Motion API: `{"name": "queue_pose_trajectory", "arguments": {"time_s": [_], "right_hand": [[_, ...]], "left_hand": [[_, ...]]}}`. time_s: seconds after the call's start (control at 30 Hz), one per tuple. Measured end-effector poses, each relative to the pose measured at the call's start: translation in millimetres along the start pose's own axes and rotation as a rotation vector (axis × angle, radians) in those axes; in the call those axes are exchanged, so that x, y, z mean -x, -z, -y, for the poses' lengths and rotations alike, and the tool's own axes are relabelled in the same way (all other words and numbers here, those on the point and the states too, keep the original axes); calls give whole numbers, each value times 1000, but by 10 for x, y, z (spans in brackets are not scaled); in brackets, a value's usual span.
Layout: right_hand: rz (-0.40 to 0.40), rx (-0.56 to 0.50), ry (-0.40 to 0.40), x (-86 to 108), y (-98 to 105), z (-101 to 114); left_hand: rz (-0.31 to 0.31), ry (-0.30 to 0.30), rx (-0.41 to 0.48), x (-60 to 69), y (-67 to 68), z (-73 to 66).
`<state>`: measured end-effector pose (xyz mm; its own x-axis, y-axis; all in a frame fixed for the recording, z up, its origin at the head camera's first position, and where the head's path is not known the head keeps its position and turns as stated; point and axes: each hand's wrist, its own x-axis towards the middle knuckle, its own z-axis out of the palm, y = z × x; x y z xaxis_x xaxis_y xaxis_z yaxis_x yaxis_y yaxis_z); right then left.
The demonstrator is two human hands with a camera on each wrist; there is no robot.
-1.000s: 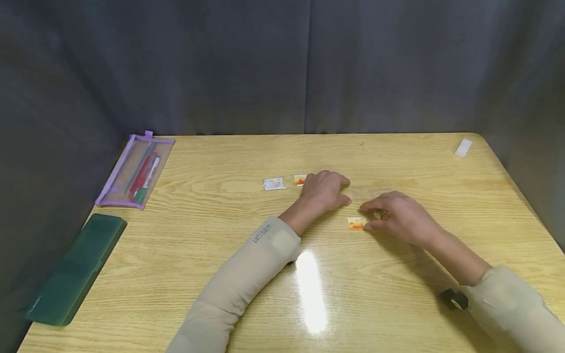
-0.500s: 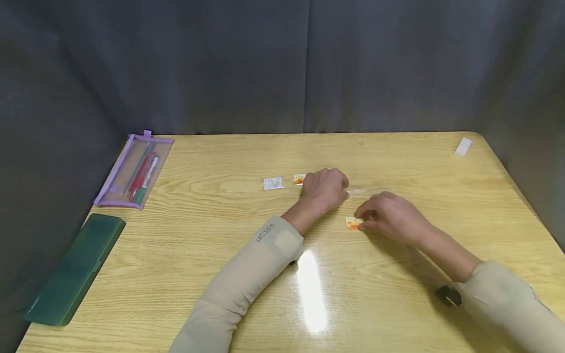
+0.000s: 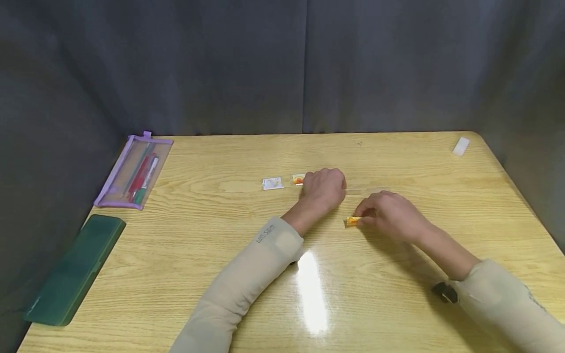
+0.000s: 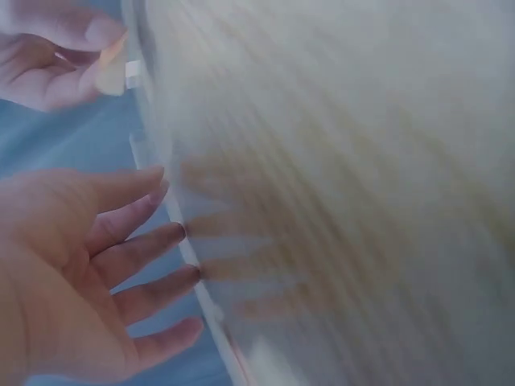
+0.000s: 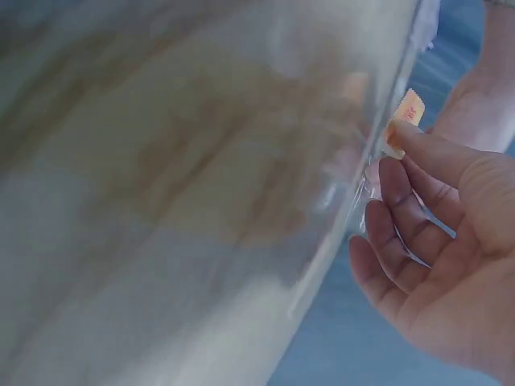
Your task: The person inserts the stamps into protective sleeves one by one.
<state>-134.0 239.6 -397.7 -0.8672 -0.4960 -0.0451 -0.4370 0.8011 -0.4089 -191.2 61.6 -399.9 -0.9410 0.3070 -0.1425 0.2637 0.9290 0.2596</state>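
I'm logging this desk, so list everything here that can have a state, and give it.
Orange slip: pinched in the right hand, tilted up.
Red-and-yellow slip: flat, partly hidden by the left hand.
Pale slip: flat, uncovered.
Mesh pouch: pens inside; whether zipped, can't tell.
Green case: closed.
White block: lying down.
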Motion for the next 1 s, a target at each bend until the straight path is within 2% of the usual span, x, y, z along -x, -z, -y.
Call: {"name": "queue_pose_trajectory", "arguments": {"time_s": [0.1, 0.23, 0.37, 0.5, 0.67, 0.8, 0.87, 1.0], "right_hand": [[-12, -73, -48, -24, 64, -9], [-32, -141, -87, -72, 183, 3], [-69, -228, -118, -143, 263, 50], [-92, -364, -169, -228, 282, 101], [-106, -572, -244, -375, 262, 151], [-143, -719, -246, -534, 221, 192], [-163, -783, -229, -603, 192, 214], [-185, -890, -205, -684, 134, 253]], "left_hand": [[-34, -9, 23, 38, 58, 76], [-71, 20, 164, 132, 215, 255], [-68, 75, 408, 233, 385, 501], [-16, 84, 690, 303, 477, 730], [74, 125, 1005, 382, 478, 917], [78, 170, 1196, 414, 443, 1009], [67, 166, 1253, 425, 421, 1043], [66, 151, 1301, 452, 371, 1103]]}}
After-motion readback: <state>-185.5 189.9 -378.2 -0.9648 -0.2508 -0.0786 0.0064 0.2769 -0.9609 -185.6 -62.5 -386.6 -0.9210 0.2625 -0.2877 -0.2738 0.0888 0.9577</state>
